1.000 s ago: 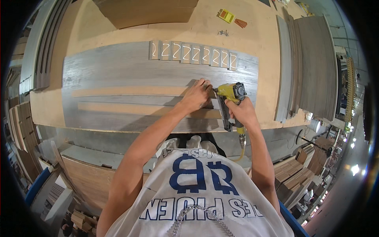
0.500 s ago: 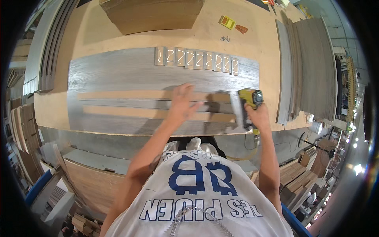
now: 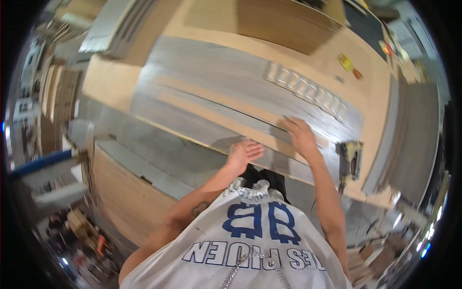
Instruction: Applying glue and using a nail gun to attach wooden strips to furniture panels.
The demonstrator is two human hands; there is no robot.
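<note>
My left hand (image 3: 246, 151) is held above the near edge of a long grey wood-look panel (image 3: 192, 62), fingers stretched out and holding nothing. Farther right, my right hand (image 3: 301, 137) is over the panel, its fingers bent and bunched; a tiny dark point shows at their tips, too blurred to name. Two tan strips run lengthwise along the panel, the far strip (image 3: 216, 98) and the near strip (image 3: 202, 113), with a dark gap between them. A yellow-and-black nail gun (image 3: 350, 161) rests by the panel's right end, out of my hands.
A row of small tan blocks (image 3: 305, 89) with white squiggles lies along the panel's far side. Behind are a cardboard box (image 3: 288, 26) and a yellow case (image 3: 345, 62). Grey boards (image 3: 416, 139) are stacked at the right, more boards (image 3: 113, 29) at the far left.
My right hand has let go of the nail gun and moved left over the strips. My left hand has drawn back toward the near edge. The whole view has turned clockwise.
</note>
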